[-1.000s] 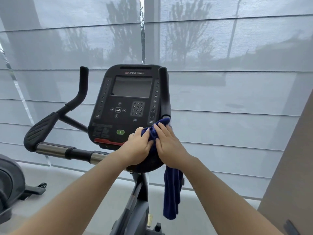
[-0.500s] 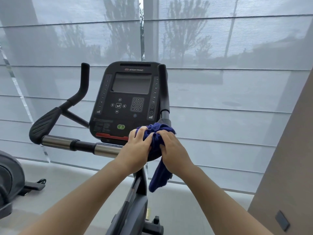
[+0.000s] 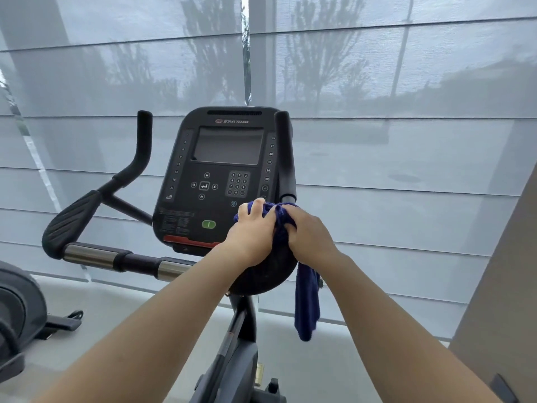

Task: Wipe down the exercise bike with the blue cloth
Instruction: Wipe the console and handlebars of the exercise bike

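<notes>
Both hands are working at the lower right corner of the exercise bike's console [image 3: 223,175]. Left hand [image 3: 251,234] is closing its fingers over a bunched wad of the blue cloth [image 3: 280,219], knuckles up, just below and right of the console's number keypad [image 3: 238,183]. Right hand [image 3: 309,235] is gripping the same wad from the other side, fingers curled into the fabric, directly beneath the upright right handlebar grip [image 3: 284,152] that is rising beside the console. Loose cloth is hanging down from under the right wrist, trailing below and to the right of the console, past the rounded black housing [image 3: 267,277] on which the hands are pressing. A green button [image 3: 208,224] and a red strip [image 3: 189,241] are showing on the console's lower face, to the left of the left hand. Left of the console, the bike's left handlebar [image 3: 87,213] is curving up to a black grip, with a chrome-and-black crossbar [image 3: 116,258] running below it toward the console's base. Behind the console, sheer window blinds [image 3: 406,141] are letting through dim outlines of trees. Far left of the console, part of another grey machine [image 3: 17,312] is sitting on the floor.
</notes>
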A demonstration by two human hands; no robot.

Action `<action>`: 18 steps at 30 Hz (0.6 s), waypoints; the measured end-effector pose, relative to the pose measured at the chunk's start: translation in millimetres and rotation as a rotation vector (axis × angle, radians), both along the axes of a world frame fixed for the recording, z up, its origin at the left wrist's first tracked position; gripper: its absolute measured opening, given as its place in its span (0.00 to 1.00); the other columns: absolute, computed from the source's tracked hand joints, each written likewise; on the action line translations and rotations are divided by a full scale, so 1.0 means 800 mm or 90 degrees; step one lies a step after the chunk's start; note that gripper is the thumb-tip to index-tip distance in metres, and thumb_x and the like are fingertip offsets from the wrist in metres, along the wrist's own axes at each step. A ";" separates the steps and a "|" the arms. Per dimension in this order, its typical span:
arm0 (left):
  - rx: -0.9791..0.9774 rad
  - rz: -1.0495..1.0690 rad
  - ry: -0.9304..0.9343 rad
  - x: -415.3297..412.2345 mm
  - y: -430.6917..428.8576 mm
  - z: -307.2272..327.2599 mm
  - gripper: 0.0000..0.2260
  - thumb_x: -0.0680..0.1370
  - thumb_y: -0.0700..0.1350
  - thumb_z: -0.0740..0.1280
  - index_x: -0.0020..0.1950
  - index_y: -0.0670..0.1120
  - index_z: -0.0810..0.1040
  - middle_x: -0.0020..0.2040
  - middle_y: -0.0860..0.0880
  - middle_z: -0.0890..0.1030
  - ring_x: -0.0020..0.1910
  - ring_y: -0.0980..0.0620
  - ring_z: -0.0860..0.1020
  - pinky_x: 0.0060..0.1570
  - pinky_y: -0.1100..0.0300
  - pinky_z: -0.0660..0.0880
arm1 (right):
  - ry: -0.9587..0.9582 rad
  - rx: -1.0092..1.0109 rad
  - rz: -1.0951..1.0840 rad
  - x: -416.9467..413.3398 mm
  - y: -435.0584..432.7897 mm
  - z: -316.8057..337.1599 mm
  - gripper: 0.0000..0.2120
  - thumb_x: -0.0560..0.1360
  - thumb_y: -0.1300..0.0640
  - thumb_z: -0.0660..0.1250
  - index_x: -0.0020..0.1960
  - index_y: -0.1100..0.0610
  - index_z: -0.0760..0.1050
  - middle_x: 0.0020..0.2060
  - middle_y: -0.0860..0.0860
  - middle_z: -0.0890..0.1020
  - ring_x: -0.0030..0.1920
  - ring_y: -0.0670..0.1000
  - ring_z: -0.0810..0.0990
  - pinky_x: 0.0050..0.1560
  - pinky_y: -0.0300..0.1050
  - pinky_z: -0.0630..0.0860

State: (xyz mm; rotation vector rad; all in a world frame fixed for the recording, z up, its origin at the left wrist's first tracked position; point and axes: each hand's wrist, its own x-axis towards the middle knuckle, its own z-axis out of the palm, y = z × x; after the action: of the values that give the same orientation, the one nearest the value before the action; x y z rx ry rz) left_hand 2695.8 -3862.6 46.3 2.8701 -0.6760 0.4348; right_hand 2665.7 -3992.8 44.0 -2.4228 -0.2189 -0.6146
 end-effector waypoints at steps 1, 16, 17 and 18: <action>-0.001 -0.005 0.007 0.002 0.000 0.001 0.23 0.79 0.42 0.56 0.74 0.50 0.55 0.73 0.45 0.51 0.68 0.38 0.53 0.62 0.44 0.69 | 0.000 0.001 0.000 0.000 0.000 0.001 0.16 0.77 0.62 0.56 0.63 0.55 0.72 0.59 0.53 0.78 0.56 0.56 0.75 0.53 0.44 0.70; -0.008 -0.073 0.044 -0.097 0.074 -0.025 0.25 0.76 0.37 0.60 0.70 0.55 0.62 0.72 0.48 0.49 0.67 0.42 0.55 0.70 0.49 0.59 | -0.047 0.040 0.107 -0.104 0.027 -0.050 0.16 0.74 0.64 0.60 0.59 0.56 0.75 0.53 0.54 0.79 0.56 0.51 0.72 0.52 0.26 0.60; -0.010 -0.077 0.049 -0.104 0.078 -0.027 0.25 0.76 0.37 0.60 0.70 0.54 0.61 0.73 0.48 0.48 0.68 0.42 0.53 0.70 0.49 0.58 | -0.029 0.058 0.121 -0.110 0.031 -0.054 0.16 0.74 0.62 0.61 0.60 0.54 0.74 0.53 0.53 0.78 0.56 0.50 0.71 0.55 0.30 0.61; -0.026 -0.085 0.061 -0.111 0.081 -0.028 0.26 0.75 0.38 0.60 0.71 0.54 0.60 0.74 0.49 0.48 0.70 0.42 0.52 0.70 0.49 0.56 | -0.006 0.088 0.135 -0.116 0.035 -0.056 0.16 0.74 0.60 0.60 0.61 0.53 0.72 0.55 0.52 0.76 0.57 0.49 0.71 0.58 0.35 0.63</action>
State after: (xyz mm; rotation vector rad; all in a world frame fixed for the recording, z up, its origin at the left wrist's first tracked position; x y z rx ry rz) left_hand 2607.3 -3797.8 24.1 2.7661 -0.8246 0.2870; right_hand 2572.8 -3964.4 -0.6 -2.2277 -0.4186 -0.5279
